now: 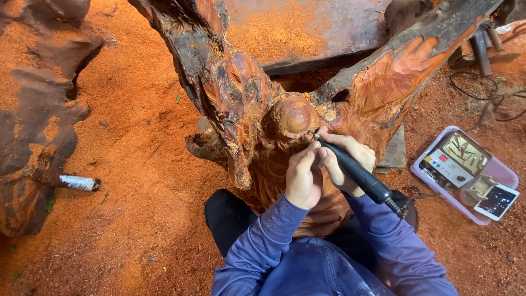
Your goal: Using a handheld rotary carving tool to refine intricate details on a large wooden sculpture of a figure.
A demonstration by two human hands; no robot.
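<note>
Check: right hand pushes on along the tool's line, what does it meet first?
Most likely the rounded knob on the carved root: the right hand aims the black rotary tool up-left, tip apparently already at its lower edge.

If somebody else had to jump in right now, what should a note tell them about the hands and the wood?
Right hand: grips the black rotary carving tool, its tip against the round knob of the big red wood root.
Left hand: rests on the wood beside the tip, steadying it.
Done: the branch to the right shows carved grooves; orange sawdust covers the ground.
Left: the knob looks only partly shaped; the upper trunk keeps dark bark.
Nearby: pink tray with a control box, on the right.
</note>
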